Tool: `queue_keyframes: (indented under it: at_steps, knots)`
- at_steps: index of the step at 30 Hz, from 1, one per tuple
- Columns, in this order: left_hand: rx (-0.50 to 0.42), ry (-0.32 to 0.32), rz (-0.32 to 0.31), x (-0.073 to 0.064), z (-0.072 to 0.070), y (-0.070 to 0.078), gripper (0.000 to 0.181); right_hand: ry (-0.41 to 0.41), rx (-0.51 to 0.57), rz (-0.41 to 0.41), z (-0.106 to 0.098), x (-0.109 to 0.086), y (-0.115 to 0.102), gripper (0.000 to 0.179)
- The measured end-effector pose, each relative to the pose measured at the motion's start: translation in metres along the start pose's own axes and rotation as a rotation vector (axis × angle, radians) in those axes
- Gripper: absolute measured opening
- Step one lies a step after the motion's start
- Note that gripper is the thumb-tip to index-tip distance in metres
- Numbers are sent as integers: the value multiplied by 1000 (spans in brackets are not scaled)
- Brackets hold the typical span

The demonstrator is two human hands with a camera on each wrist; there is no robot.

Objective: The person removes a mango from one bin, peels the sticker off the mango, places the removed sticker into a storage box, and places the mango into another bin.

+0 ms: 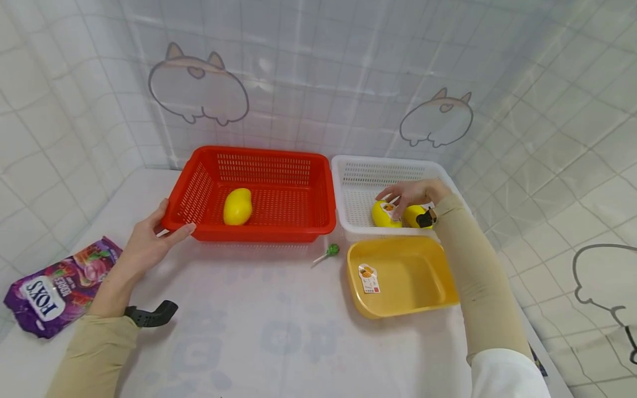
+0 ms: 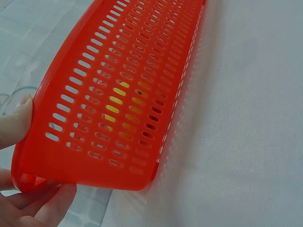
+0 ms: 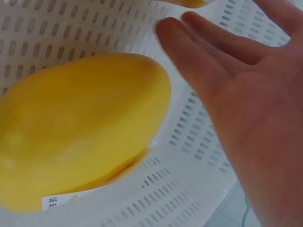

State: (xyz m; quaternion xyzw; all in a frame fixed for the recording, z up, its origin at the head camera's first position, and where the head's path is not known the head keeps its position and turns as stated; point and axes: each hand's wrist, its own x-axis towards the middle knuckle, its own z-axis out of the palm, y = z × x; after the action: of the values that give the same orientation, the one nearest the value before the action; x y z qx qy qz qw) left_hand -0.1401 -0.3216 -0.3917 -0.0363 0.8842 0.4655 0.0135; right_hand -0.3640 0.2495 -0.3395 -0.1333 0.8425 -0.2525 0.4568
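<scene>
At the left front corner of the red basket [image 1: 264, 235], my left hand [image 1: 146, 243] grips the rim. The left wrist view shows the thumb on one side of the basket's [image 2: 94, 170] rim and the fingers curled under it. A yellow mango [image 1: 238, 207] lies inside. My right hand [image 1: 410, 193] reaches into the white basket [image 1: 348, 193], its fingers spread over a labelled yellow mango [image 1: 380, 215]. Firm contact cannot be made out. Beside it, partly behind the wrist, lies a second mango [image 1: 412, 215], large in the right wrist view [image 3: 85, 127].
In front of the white basket stands a yellow tub [image 1: 388, 307] with a label on its wall. A green lollipop [image 1: 333, 250] lies between the containers. A purple Fox's bag [image 1: 64, 284] lies at the left. Tiled-pattern sheeting [image 1: 308, 83] closes the back and sides.
</scene>
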Motion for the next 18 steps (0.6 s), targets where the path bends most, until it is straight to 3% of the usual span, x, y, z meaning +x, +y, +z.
queue_keyframes:
  at_steps: [18]
  knots:
    - [-13, 1, -2, -1, 1, 1, 98, -40, -27, 31, 6, 6, -3, 97]
